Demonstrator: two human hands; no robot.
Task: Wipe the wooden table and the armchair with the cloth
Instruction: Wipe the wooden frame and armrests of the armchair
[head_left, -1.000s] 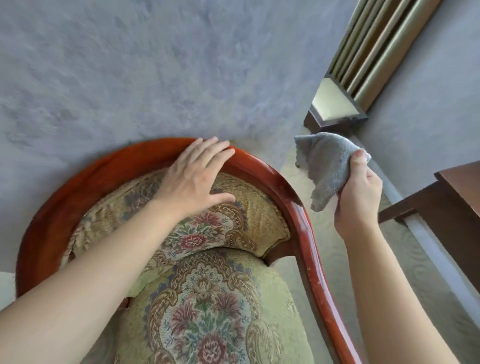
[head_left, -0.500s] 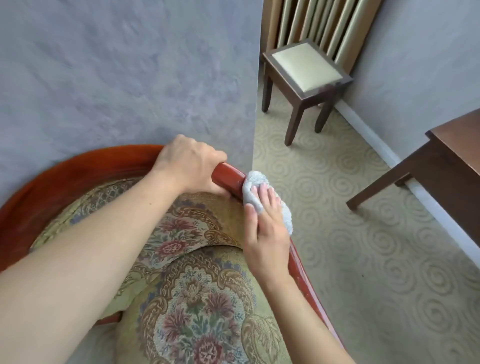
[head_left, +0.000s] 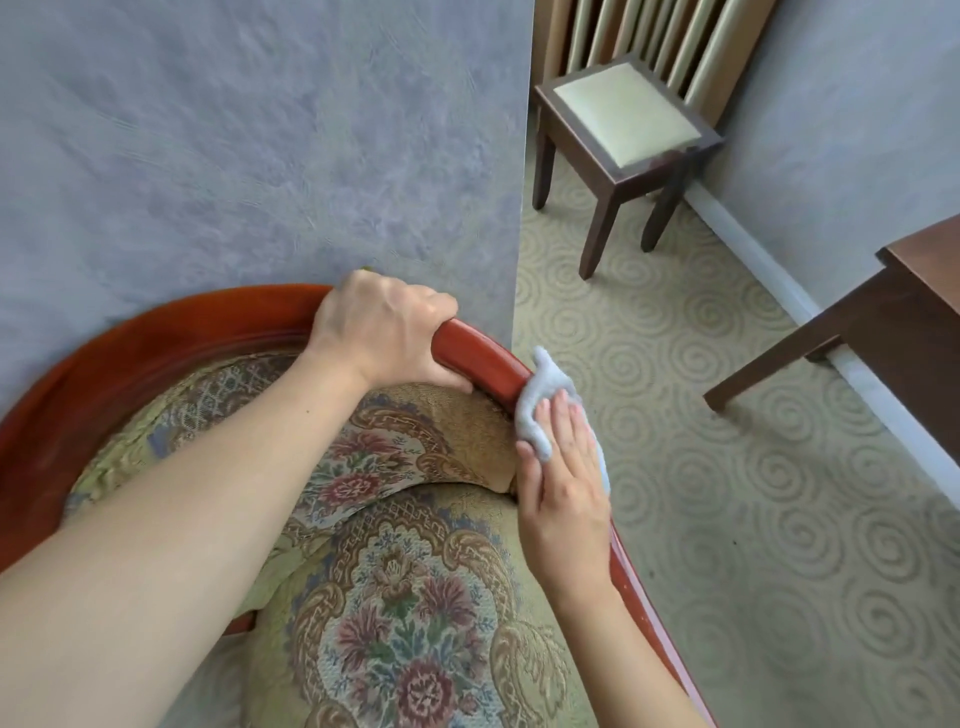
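Now that the cloth (head_left: 540, 405) has been pressed flat on the armchair (head_left: 483, 364) rim by the right hand (head_left: 563, 478), wiping is begun while the left hand (head_left: 389, 327) grips it.

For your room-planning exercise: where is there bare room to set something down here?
Free: swirl-patterned carpet between red wooden armchair, cream-cushioned dark stool and dark wooden table; also the stool's cushion. Crowded: armchair rail, under both hands and grey cloth.

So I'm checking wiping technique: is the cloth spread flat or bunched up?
Bunched. The cloth sits crumpled on the armchair rail under the right hand, whose straight fingers press it.
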